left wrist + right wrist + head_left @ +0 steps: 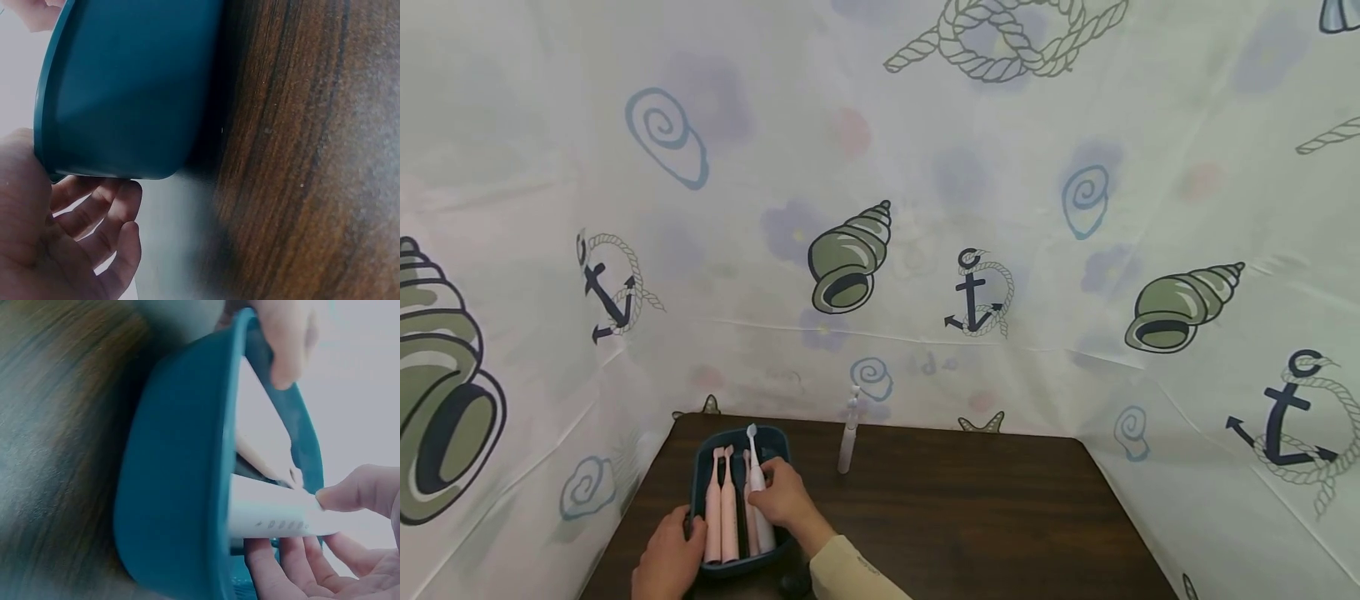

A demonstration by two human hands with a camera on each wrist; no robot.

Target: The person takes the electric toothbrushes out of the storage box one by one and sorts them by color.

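Blue tray [775, 442], one, lower left of frame, held by left grip [670, 552]; inside, pink toothbrushes [728, 512], three, one mostly hidden; white toothbrush [763, 527], one, pinched by right grip [786, 498]; dark item [795, 583], bottom, unclear.

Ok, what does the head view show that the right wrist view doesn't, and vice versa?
Only the head view shows the slim, pale tube near the table's back edge and the sheet printed with shells and anchors.

Only the right wrist view shows a row of small marks on the white toothbrush.

Both show the dark teal bin, the left grip at its rim, the right grip holding the white toothbrush, and the wooden tabletop.
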